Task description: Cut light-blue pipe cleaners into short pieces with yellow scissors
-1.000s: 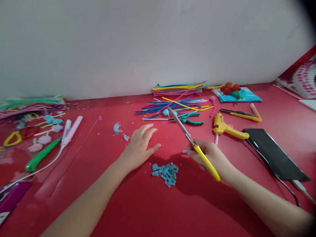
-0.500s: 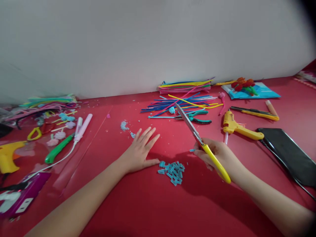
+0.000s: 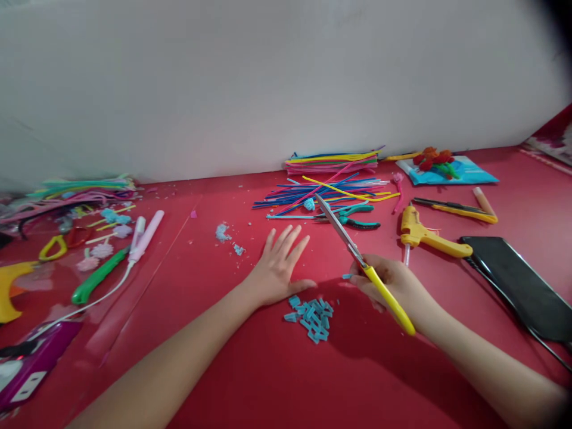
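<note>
My left hand (image 3: 279, 271) lies over the red table (image 3: 250, 369), its fingers spread and nothing in it. Just below its thumb is a small heap of short light-blue pieces (image 3: 315, 322). My right hand (image 3: 391, 283) is closed round scissors with yellow handles (image 3: 386, 298), their blades pointing up and to the left. One small blue piece (image 3: 347, 276) sticks out at the fingertips of that same hand. Beyond the scissors lie teal-handled pliers (image 3: 357, 215) and a small light-blue ball (image 3: 309, 204). Light-blue fluff (image 3: 222, 233) is scattered past my left hand.
Coloured pipe cleaners (image 3: 330, 192) lie along the wall. At right are a yellow glue gun (image 3: 424, 235), a black tray-like object (image 3: 518, 286) and a blue packet (image 3: 473, 171). At left are a pink corded tool (image 3: 146, 235), a green-handled tool (image 3: 100, 277) and a purple power strip (image 3: 42, 360).
My left hand has moved right, closer above the heap of blue pieces. My right hand keeps the scissors in nearly the same place. The view has shifted slightly.
</note>
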Demonstrator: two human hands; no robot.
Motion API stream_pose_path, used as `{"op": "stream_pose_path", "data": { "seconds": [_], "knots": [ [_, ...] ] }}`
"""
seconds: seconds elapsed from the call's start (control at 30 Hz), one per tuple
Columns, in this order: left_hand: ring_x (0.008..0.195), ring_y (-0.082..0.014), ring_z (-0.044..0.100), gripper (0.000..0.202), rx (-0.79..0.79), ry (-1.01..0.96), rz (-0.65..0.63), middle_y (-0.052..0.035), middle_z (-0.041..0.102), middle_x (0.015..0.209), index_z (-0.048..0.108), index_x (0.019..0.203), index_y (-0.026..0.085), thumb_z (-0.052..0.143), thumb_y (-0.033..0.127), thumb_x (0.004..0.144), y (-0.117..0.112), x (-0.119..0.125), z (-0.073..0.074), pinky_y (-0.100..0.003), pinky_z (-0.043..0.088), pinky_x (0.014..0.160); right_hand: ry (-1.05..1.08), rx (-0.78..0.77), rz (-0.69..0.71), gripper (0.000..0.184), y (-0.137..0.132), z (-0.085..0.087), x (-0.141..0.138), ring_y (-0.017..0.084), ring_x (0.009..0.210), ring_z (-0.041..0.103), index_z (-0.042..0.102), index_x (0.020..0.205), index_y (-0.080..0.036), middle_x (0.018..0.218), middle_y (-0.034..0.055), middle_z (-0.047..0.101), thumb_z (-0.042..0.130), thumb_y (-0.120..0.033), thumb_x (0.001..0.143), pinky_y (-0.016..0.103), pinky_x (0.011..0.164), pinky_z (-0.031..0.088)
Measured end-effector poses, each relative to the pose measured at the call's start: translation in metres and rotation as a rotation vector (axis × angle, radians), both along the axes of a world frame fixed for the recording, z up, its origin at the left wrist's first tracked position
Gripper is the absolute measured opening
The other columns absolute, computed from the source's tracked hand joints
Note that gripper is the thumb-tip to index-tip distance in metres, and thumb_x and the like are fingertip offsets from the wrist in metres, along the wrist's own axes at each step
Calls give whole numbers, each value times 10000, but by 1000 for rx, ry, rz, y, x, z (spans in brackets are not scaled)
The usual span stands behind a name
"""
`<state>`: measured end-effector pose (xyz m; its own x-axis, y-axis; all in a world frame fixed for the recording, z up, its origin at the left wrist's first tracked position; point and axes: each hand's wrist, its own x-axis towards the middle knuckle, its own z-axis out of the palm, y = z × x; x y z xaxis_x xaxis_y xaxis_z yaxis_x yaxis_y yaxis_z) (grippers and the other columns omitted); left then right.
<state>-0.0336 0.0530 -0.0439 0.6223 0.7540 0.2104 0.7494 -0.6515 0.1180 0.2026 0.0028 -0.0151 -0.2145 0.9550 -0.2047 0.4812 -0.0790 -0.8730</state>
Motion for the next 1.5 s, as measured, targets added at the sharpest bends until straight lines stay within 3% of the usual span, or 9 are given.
{"op": "stream_pose_path", "data": {
  "seconds": [0.2,0.43,0.6,0.73,0.83,0.87,1.0,1.23,1.5],
  "knots": [
    [1297,-295,64,565,167,-107,307,-194,167,1401,217,1323,114,361,365,838,29,3,0,-525,39,1010,27,8,-6,128,1,0,1,74,389,388,456,709,-191,459,-77,372,448,-316,740,205,401,263],
    [1300,-288,46,858,-38,-78,-70,-141,142,1423,180,1339,162,417,649,672,19,61,-4,-504,-3,1026,25,7,-26,114,4,0,4,71,380,381,441,689,-191,455,-82,359,466,-295,729,204,395,249],
    [1286,-314,113,518,107,-215,317,-134,197,1405,278,1294,139,386,343,831,40,17,4,-521,-11,1021,42,28,-20,92,5,0,6,68,398,394,444,712,-190,507,-74,387,461,-279,728,202,401,248],
    [1264,-336,165,416,118,-271,341,-112,266,1361,377,1228,162,387,271,826,30,-3,30,-499,93,1022,40,9,-20,63,6,0,4,70,395,387,437,692,-188,478,-75,377,450,-246,714,199,399,235],
    [889,-206,546,230,-60,-320,249,-63,583,937,574,905,196,380,295,831,4,20,41,-326,420,792,22,0,-10,40,6,-2,0,67,398,369,440,686,-186,475,-76,365,440,-224,699,196,400,222],
    [755,-164,563,219,-270,-389,164,-34,600,816,581,838,201,381,292,830,-6,30,43,-278,444,677,10,2,-5,32,6,-2,-1,65,403,361,437,678,-186,477,-76,356,438,-215,692,195,401,218],
    [693,-133,544,120,-578,-560,78,-10,591,774,602,801,196,500,243,758,-33,59,43,-241,415,642,-32,59,36,62,3,-3,-7,61,457,316,396,621,-186,507,-75,307,446,-183,658,189,420,211],
    [606,-115,491,66,-892,-780,195,9,534,645,577,687,171,540,220,713,-42,56,34,-212,375,566,-59,118,58,92,0,2,-10,65,490,315,403,602,-181,529,-69,329,467,-201,664,187,436,235],
    [478,-59,409,106,-1229,-1097,377,21,518,570,556,705,143,577,247,693,-46,56,36,-162,293,445,143,-109,-12,52,-5,3,-9,57,328,365,462,738,-194,415,-100,365,460,-240,714,163,339,271]
  ]
}}
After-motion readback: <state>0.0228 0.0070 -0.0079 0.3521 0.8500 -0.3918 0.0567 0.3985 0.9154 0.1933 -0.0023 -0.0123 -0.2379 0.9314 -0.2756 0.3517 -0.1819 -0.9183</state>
